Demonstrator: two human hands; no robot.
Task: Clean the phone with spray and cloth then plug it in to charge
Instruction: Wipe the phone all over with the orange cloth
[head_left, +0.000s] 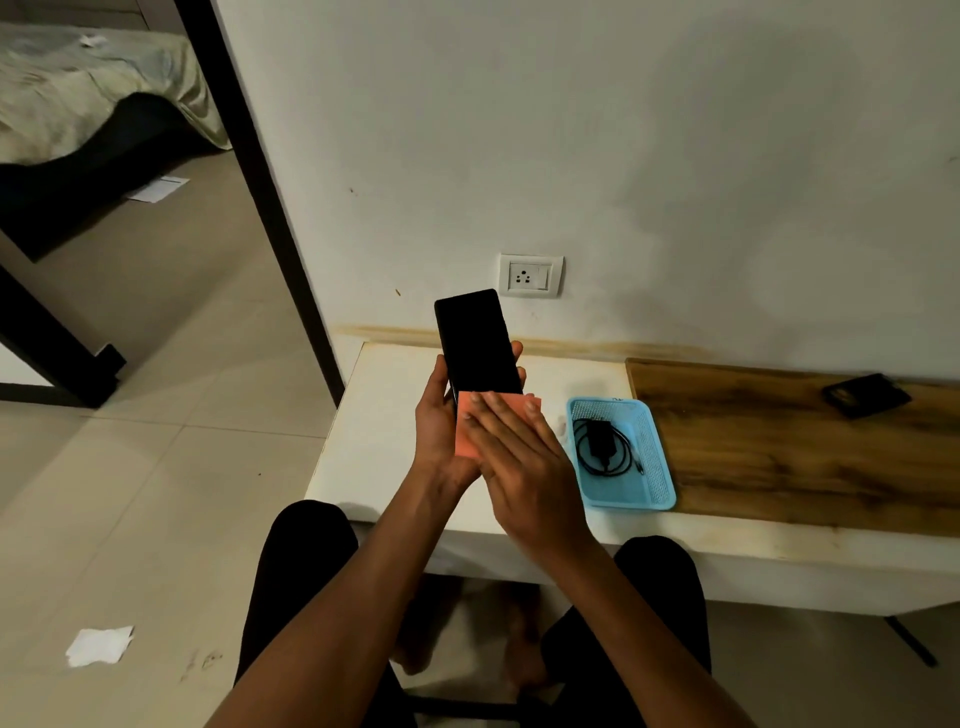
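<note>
Head view — wiping step under way.
Left hand (439, 415) grips phone (478, 343) above the surface; right hand (519, 457), fingers flat, presses cloth (467, 436) on its near end — next, charger (602, 447) from basket (660, 467).

white table (395, 457), blue basket (660, 467) w/ charger (602, 441), wood board (779, 447), black case (866, 395)

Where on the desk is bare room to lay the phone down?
White top left of the blue basket, under the hands, is bare. Wood panel between basket and black case is also bare. The basket holds the charger.
</note>
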